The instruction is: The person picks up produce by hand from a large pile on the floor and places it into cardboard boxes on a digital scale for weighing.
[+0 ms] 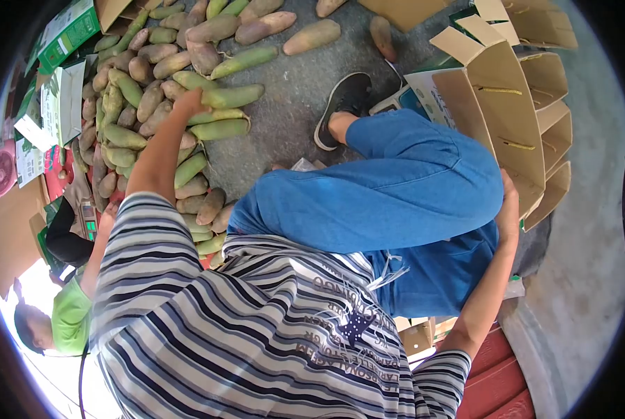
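My left hand point(190, 106) reaches over the heap, its fingers closed around the near end of a long green radish point(234, 96). Just below lies another green radish point(221, 129), and reddish-brown roots point(152, 101) crowd around my wrist. My right hand point(509, 188) is beside my bent knee, close to an open cardboard box point(504, 105). Its fingers are mostly hidden behind the knee and the box edge, so I cannot see whether they hold anything.
More open cardboard boxes point(553, 133) with yellow cord handles line the right side. My shoe point(345, 105) rests on the dark floor point(270, 146). At left are a green printed box point(67, 31), a pink round object point(2, 170), a scale display point(89, 220) and a person in a green shirt point(71, 321).
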`<control>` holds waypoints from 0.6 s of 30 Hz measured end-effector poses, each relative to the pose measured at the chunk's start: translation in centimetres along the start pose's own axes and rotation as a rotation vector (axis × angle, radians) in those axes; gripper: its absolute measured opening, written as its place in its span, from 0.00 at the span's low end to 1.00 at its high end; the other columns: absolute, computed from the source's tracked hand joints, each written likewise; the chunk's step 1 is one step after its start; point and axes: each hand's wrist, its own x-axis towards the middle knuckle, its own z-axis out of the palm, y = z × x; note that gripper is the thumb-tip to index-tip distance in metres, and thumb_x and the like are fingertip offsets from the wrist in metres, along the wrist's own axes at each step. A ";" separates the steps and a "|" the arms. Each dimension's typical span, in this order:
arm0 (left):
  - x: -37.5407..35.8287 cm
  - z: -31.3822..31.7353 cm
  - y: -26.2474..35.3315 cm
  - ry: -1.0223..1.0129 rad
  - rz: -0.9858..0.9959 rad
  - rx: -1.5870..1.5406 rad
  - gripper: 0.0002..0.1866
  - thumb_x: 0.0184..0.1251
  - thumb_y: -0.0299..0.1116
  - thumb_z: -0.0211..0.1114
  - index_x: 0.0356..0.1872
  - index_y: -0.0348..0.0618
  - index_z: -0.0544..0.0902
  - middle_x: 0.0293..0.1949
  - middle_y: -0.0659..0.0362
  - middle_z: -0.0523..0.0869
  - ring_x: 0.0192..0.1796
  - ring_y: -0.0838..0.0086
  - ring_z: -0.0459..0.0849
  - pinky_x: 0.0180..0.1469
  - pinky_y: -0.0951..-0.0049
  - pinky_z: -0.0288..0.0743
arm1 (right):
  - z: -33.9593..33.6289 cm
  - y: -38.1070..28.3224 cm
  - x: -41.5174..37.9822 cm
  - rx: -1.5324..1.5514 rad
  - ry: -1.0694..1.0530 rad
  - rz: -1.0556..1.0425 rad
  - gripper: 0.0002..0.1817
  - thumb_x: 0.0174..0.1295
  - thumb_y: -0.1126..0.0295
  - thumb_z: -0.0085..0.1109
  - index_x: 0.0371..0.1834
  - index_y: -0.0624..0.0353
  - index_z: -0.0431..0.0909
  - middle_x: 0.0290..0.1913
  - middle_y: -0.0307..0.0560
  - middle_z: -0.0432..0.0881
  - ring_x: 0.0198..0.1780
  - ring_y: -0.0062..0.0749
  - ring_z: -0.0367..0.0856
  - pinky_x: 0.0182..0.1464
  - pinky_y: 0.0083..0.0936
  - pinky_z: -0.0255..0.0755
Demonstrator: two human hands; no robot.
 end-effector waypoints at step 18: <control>-14.5 -2.8 20.1 0.088 -0.133 -1.528 0.26 0.52 0.52 0.71 0.41 0.41 0.80 0.24 0.65 0.75 0.20 0.82 0.69 0.22 0.80 0.62 | -0.5 -1.4 -0.7 -0.194 0.054 -0.116 0.18 0.57 0.74 0.55 0.52 0.59 0.72 0.49 0.59 0.77 0.52 0.53 0.74 0.52 0.38 0.68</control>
